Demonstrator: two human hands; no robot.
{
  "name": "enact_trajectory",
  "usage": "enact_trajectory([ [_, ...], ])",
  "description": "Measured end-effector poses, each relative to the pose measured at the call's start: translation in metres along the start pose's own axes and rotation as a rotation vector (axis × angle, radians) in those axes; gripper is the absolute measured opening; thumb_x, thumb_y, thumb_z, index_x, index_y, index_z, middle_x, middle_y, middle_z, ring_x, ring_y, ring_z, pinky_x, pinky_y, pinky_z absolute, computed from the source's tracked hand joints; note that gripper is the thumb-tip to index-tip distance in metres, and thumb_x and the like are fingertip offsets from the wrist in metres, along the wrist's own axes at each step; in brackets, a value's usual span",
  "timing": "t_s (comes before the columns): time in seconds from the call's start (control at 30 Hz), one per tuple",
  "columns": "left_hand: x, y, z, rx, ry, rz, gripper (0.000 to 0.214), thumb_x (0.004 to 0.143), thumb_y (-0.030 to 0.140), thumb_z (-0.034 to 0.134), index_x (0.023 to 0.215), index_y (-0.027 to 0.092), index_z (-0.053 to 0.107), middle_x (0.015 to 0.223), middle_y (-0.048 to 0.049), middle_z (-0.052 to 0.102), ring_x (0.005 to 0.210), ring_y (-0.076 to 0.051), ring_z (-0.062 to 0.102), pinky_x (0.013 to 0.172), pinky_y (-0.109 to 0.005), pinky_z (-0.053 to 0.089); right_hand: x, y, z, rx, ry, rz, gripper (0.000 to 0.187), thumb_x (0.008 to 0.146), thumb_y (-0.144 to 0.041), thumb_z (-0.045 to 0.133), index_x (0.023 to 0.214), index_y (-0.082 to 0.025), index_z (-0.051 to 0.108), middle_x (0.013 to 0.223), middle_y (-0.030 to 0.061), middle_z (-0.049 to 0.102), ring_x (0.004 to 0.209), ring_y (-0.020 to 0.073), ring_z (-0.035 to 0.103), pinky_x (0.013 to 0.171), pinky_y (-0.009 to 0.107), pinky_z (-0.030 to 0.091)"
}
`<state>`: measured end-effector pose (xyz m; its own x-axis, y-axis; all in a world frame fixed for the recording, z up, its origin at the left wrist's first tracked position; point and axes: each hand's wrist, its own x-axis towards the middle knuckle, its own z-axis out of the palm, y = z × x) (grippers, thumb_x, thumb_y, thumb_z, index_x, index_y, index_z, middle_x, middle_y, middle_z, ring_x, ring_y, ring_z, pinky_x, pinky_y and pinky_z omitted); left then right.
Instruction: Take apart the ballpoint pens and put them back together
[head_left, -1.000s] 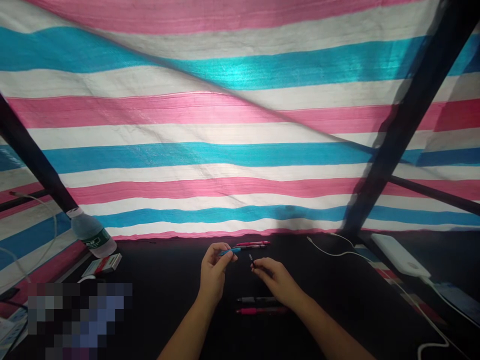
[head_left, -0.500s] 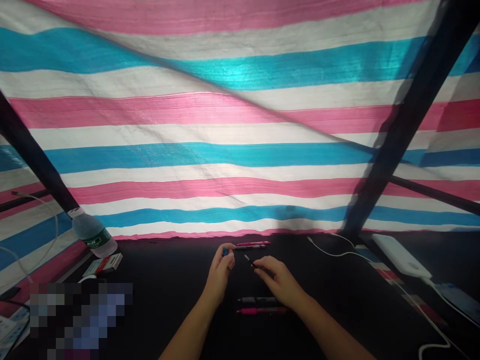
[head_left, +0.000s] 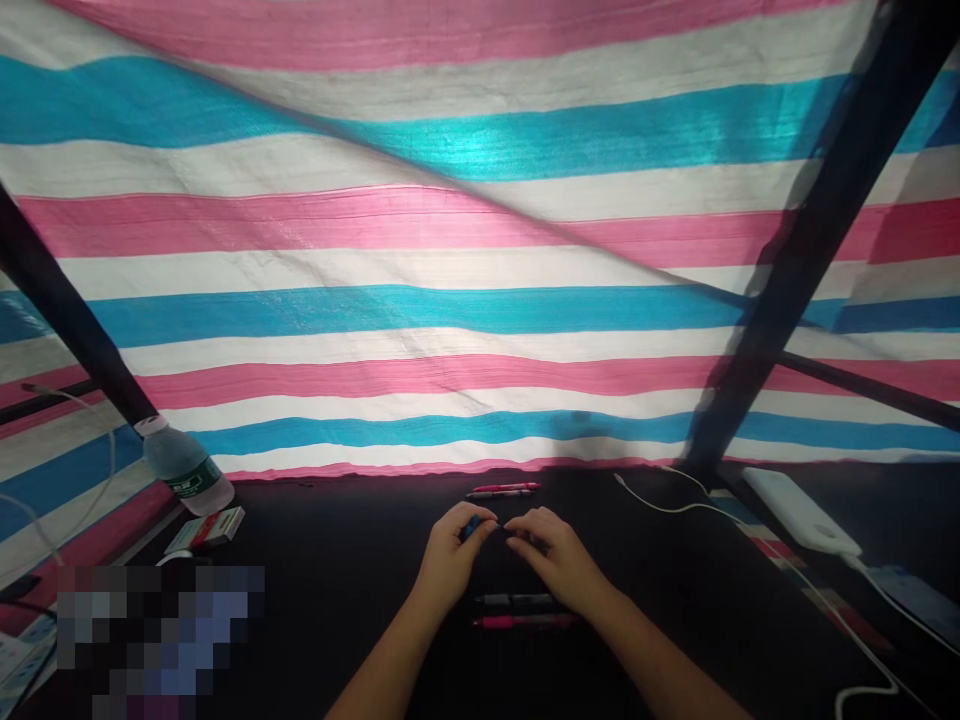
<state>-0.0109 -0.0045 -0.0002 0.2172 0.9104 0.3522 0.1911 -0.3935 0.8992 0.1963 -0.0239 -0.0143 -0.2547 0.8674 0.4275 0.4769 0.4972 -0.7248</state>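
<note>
Step looks like end-to-end alignment. Left hand pinches blue pen above desk; right hand curled near its end, grip hidden, can't tell. Next move calls for steady alignment. Versus half a second ago: hands closer, pale tip at right fingers no longer visible.

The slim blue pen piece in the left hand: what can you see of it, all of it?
The slim blue pen piece is mostly hidden by the left hand, which pinches it above the black tabletop. A short dark-blue stretch shows, plastic by its look, slanting up to the right in the picture. A dark bit shows between both hands; I cannot tell whether it belongs to this piece. Its ends are unclear.
</note>
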Motion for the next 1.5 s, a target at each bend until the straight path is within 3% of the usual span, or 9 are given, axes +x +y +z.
enact_trajectory([
  [0.13,0.000,-0.001,0.002,-0.150,0.035,-0.143,0.024,0.089,0.041,0.071,0.095,0.018,0.077,0.064,0.0016,0.060,0.054,-0.012,0.049,0.054,-0.023,0.036,0.000,0.000,0.000,-0.004,-0.003,0.009,0.020,0.100,-0.037,0.060,0.102,-0.024,0.076,0.086,0.0052,0.070,0.085,0.0229,0.063,0.078,0.036,0.050],
  [0.23,0.004,-0.001,0.000,-0.403,0.105,-0.271,0.032,0.085,0.045,0.075,0.097,0.015,0.076,0.055,0.0037,0.055,0.046,-0.007,0.036,0.045,-0.020,0.021,0.000,0.002,0.001,0.025,0.010,0.042,0.023,0.100,-0.038,0.059,0.104,-0.024,0.076,0.091,0.0063,0.073,0.087,0.0234,0.066,0.080,0.036,0.052],
  [0.4,0.009,0.000,-0.003,-0.787,0.222,-0.408,0.040,0.070,0.037,0.090,0.098,0.013,0.075,0.096,-0.0113,0.074,0.053,-0.004,0.042,0.042,-0.015,0.019,0.000,0.002,0.003,0.152,0.032,0.120,0.029,0.101,-0.043,0.055,0.108,-0.021,0.072,0.094,0.0062,0.076,0.082,0.0218,0.070,0.076,0.033,0.054],
  [0.6,0.010,-0.005,-0.005,-0.932,0.236,-0.455,0.036,0.070,0.032,0.091,0.094,0.011,0.074,0.100,-0.0137,0.075,0.053,-0.002,0.044,0.038,-0.011,0.020,0.000,-0.002,0.002,0.199,0.045,0.140,0.032,0.101,-0.047,0.054,0.109,-0.021,0.070,0.093,0.0058,0.077,0.080,0.0213,0.070,0.074,0.032,0.055],
  [0.93,0.010,-0.004,-0.006,-0.918,0.231,-0.452,0.039,0.069,0.035,0.092,0.094,0.011,0.074,0.099,-0.0136,0.075,0.054,-0.003,0.046,0.037,-0.010,0.020,0.001,0.000,0.004,0.194,0.028,0.150,0.032,0.101,-0.046,0.053,0.109,-0.021,0.070,0.091,0.0055,0.076,0.078,0.0210,0.070,0.072,0.032,0.055],
  [1.27,0.003,0.003,0.003,-0.565,0.063,-0.343,0.037,0.084,0.046,0.078,0.102,0.013,0.072,0.073,-0.0065,0.073,0.039,0.000,0.028,0.041,-0.018,0.012,-0.002,0.001,0.005,0.069,0.024,0.051,0.017,0.097,-0.034,0.062,0.103,-0.023,0.074,0.089,0.0044,0.071,0.082,0.0214,0.066,0.077,0.033,0.051],
  [1.5,0.003,0.004,0.005,-0.474,0.060,-0.315,0.041,0.082,0.048,0.078,0.103,0.013,0.072,0.066,-0.0041,0.071,0.037,-0.001,0.027,0.041,-0.019,0.012,-0.001,-0.003,0.002,0.064,0.034,0.037,0.015,0.097,-0.032,0.062,0.101,-0.023,0.074,0.086,0.0035,0.069,0.081,0.0207,0.064,0.076,0.032,0.049],
])
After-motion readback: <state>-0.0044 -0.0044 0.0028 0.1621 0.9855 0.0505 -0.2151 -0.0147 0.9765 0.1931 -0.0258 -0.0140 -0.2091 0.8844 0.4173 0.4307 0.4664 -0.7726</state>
